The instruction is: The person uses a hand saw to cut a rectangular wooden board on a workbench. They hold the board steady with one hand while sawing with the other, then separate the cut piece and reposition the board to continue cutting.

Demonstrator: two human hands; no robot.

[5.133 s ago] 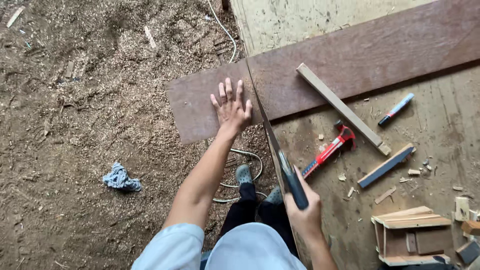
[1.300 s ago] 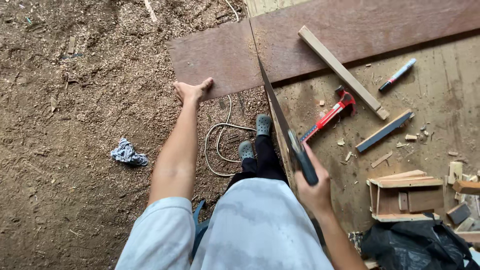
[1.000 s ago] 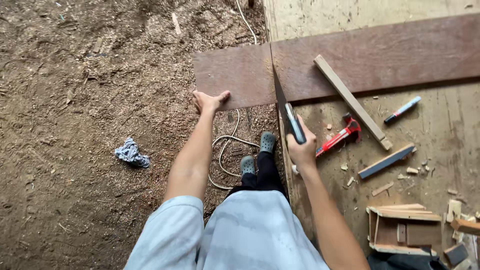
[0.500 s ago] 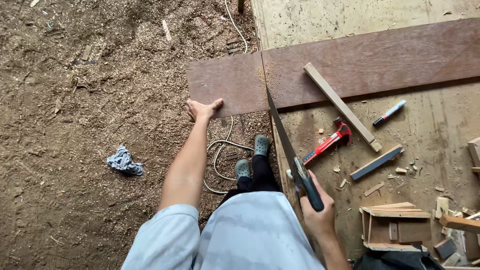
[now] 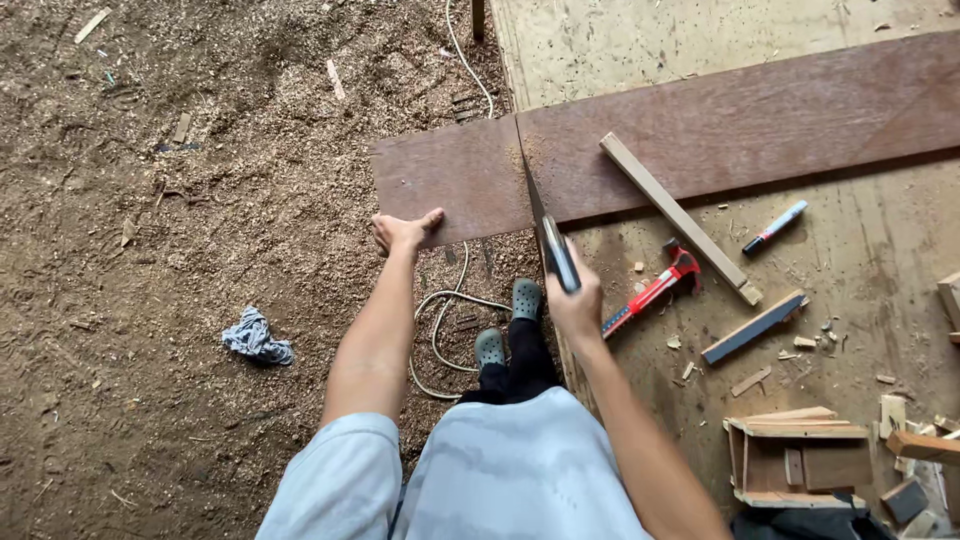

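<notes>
- Right hand (image 5: 577,303): our grip is closed tight around the dark handle of the handsaw (image 5: 548,238), with the arm reaching forward from the lower right.
- Handsaw: its blade runs up and slightly left from the handle into the cut in the brown board (image 5: 720,130); sawdust lies along the cut line.
- Left hand (image 5: 403,229): we press it on the near edge of the board's overhanging end, thumb on top; the fingers curl over the edge, so this grip rests on the board rather than closing round it.
- Brown board: long and dark, it lies across the pale plywood surface (image 5: 640,45), and its left end sticks out past the surface edge over the sawdust-covered floor (image 5: 150,200).
- Wooden batten (image 5: 680,218): pale, it lies slantwise, its upper end on the board and its lower end on the surface.
- Red-handled hammer (image 5: 655,291): on the surface, just right of our right hand.
- Marker pen (image 5: 774,228): on the surface, right of the batten.
- Dark flat strip (image 5: 754,327): below the marker, near loose wood chips.
- Small wooden box frame (image 5: 795,455): lower right, with offcuts beside it.
- Crumpled blue rag (image 5: 256,338): on the floor, well left of our left arm.
- White cable (image 5: 445,310): looped on the floor by our grey shoes (image 5: 508,322).
</notes>
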